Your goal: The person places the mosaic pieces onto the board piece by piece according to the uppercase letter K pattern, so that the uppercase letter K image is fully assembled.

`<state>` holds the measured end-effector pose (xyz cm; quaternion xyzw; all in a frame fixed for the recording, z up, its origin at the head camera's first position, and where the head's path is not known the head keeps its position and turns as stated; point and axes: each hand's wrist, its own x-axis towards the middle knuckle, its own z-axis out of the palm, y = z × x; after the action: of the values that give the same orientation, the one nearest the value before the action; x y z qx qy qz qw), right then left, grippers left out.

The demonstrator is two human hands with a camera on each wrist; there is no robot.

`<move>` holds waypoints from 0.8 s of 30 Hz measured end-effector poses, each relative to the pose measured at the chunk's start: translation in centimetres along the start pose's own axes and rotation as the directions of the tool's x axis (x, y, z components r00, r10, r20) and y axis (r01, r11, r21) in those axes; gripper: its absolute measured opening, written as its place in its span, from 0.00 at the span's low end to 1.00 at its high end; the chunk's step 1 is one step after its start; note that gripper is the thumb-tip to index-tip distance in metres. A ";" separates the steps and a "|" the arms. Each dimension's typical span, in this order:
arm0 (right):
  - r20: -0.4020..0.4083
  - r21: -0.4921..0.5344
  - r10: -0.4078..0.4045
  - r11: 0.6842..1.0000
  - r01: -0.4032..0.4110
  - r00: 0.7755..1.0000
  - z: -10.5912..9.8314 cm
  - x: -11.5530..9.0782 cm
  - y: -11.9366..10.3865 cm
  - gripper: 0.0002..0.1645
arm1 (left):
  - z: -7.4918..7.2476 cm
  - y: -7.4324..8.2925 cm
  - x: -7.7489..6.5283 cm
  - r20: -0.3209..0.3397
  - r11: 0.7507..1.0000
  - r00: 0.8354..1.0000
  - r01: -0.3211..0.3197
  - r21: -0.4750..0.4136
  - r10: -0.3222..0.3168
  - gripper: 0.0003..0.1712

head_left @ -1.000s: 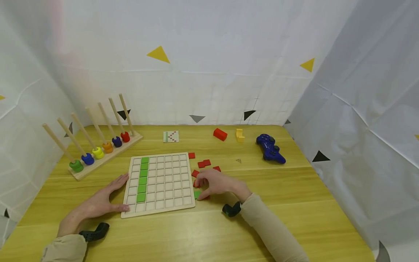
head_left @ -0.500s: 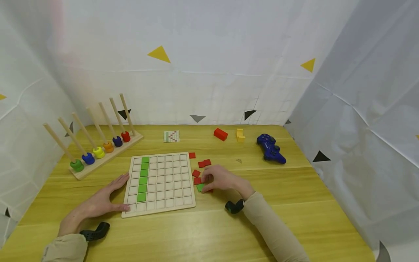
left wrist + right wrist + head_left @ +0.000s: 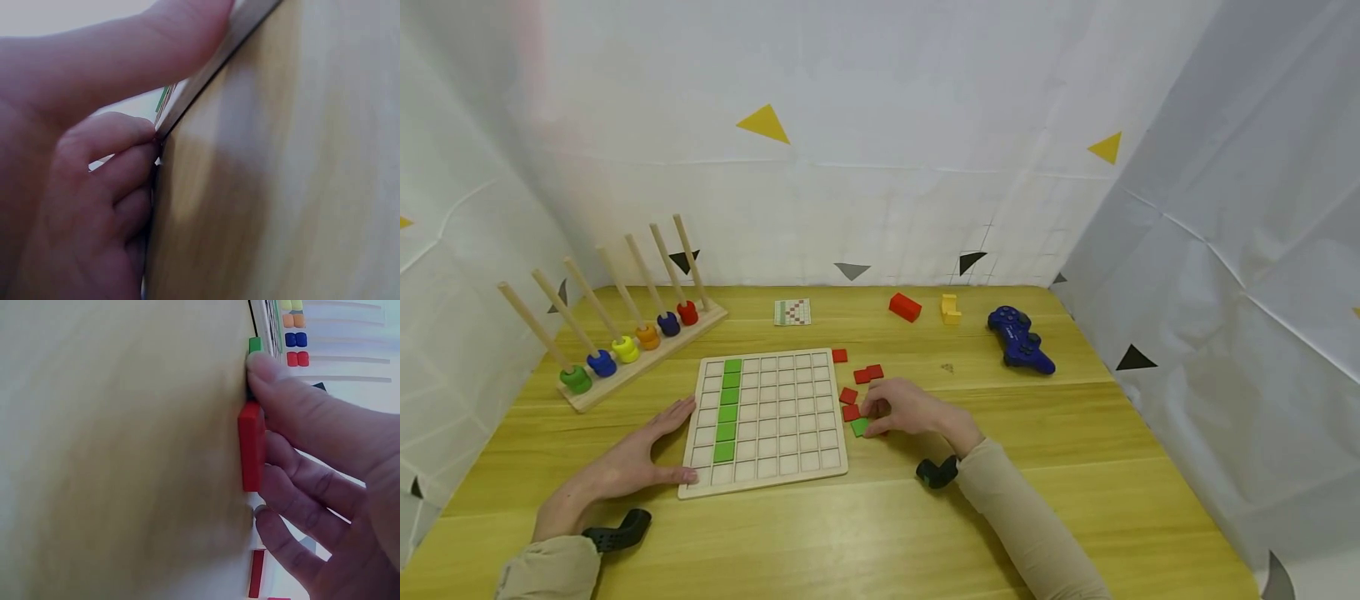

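My left hand [image 3: 625, 454] rests against the left side of a wooden grid board [image 3: 790, 477], thumb on its near corner and fingers at the edge farther up. Green tiles [image 3: 727, 413] fill part of one column on the board. Just right of the board, my right hand [image 3: 917, 412] has its thumb and forefinger at a loose green tile [image 3: 860, 427], pinching it low over the table. In the right wrist view the thumb covers most of that green tile [image 3: 255, 344], and a red tile [image 3: 250, 447] stands out beside the fingers.
Several red tiles [image 3: 848, 396] lie between board and right hand. A patterned card [image 3: 792, 312], red block [image 3: 905, 307], yellow piece [image 3: 951, 310] and blue game controller [image 3: 1020, 340] lie along the back. A wooden peg rack [image 3: 647, 357] with coloured beads stands at left.
My right hand has moved slightly away from me and to the right, and the loose green tile has shifted with it. The left hand and the board stay in place.
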<state>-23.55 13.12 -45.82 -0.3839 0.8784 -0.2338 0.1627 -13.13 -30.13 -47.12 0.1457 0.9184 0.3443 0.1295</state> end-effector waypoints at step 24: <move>-0.032 0.012 -0.057 0.998 0.058 0.998 0.1 0.1 0.3 0.10 | 0.0 -0.2 0.0 -0.004 1.000 1.000 -0.012 0.013 0.012 0.63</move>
<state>-23.77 13.24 -46.06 -0.4042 0.8679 -0.2501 0.1442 -13.17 -30.27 -47.32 0.1515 0.9200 0.3393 0.1245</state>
